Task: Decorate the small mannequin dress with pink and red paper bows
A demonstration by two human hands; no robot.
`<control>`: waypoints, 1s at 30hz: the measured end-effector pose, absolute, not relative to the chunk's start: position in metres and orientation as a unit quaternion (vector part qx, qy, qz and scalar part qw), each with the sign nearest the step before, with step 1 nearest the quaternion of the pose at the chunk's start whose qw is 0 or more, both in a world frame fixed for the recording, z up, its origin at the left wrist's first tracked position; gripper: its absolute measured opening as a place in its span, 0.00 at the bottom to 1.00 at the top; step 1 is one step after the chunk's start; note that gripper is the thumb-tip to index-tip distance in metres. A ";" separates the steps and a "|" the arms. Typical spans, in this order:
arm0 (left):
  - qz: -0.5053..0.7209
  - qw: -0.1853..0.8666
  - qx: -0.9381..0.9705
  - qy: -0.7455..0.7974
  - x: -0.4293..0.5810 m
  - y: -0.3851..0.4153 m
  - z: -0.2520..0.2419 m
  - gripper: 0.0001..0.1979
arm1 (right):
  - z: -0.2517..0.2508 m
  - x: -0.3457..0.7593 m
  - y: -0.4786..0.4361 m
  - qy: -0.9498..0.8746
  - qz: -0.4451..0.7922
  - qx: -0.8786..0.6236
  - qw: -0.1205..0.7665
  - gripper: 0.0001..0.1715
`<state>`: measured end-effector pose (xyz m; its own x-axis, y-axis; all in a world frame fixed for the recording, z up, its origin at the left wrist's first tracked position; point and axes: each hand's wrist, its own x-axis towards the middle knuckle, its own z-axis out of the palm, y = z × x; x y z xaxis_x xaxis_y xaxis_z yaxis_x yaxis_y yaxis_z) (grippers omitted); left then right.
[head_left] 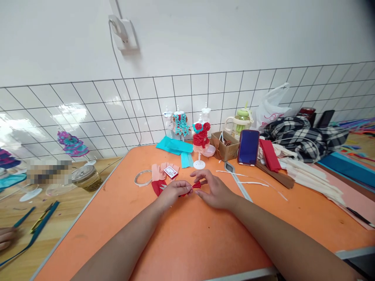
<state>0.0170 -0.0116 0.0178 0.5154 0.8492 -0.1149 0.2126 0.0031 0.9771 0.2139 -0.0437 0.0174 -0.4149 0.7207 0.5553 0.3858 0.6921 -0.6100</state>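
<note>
My left hand point(172, 192) and my right hand point(213, 189) meet over the orange table point(187, 234), both pinching a small piece of red paper point(195, 185) between their fingertips. Just left of my left hand lie a red paper scrap point(157, 186), pale pink paper pieces point(159, 171) and a small white-and-red card point(170, 171). A small mannequin stand wearing a red and pink paper dress point(200, 139) stands a short way behind my hands.
A tape ring point(142, 178), teal paper point(175, 146), more dressed stands point(181, 124), a cardboard box point(224, 146), a phone point(249, 147), a metal ruler point(238, 183), a plaid cloth point(304, 136) and paper strips fill the back and right. Another person's hand point(6, 237) rests at far left.
</note>
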 end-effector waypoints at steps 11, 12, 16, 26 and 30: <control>0.284 0.389 0.761 0.436 0.018 -0.014 0.021 0.14 | 0.010 0.214 -0.026 -0.655 0.478 -0.412 0.415 0.12; 0.292 0.355 0.775 0.435 0.018 -0.015 0.022 0.13 | 0.011 0.215 -0.026 -0.618 0.526 -0.410 0.417 0.14; 0.302 0.189 0.841 0.408 0.016 -0.017 0.025 0.12 | 0.012 0.220 -0.024 -0.502 0.642 -0.409 0.411 0.15; 0.224 0.123 0.890 0.378 0.018 -0.026 0.035 0.15 | 0.005 0.205 -0.030 -0.633 0.494 -0.461 0.379 0.07; 0.193 0.110 0.898 0.381 0.019 -0.024 0.036 0.15 | 0.006 0.199 -0.033 -0.596 0.517 -0.471 0.394 0.06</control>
